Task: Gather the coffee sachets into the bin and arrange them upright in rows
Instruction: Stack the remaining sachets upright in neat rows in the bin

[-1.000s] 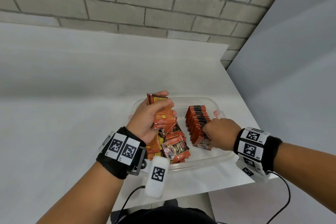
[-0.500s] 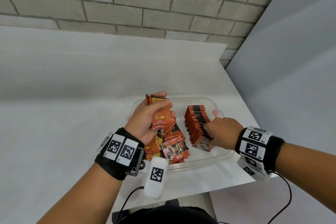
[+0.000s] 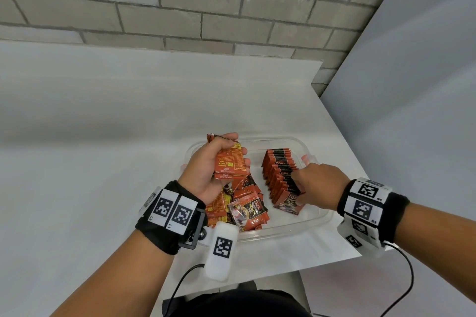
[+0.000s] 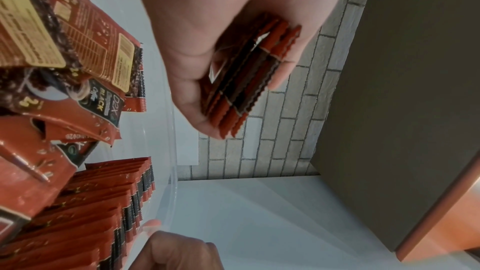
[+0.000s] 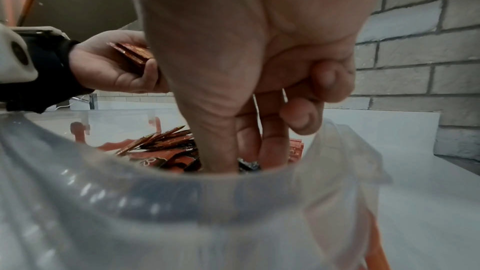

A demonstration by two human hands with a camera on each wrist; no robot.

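Since a second ago the right hand has slid up the upright row, fingers pinching its front sachet. The left hand grips a stack over the bin. Each addition should be pressed snug so the row stays vertical.

1. A white table fills the lower part of the head view; its right edge runs diagonally toward the near corner.
2. A wall of pale grey bricks with darker mortar lines stands behind the table.
3. A plain grey panel rises just beside the table's right edge and meets the brick wall at the far corner.
4. A black cable curves below the table's near edge on the left side.
5. Another black cable loops down at the lower right.
6. In the left wrist view, an orange-brown surface shows past the dark panel's edge.
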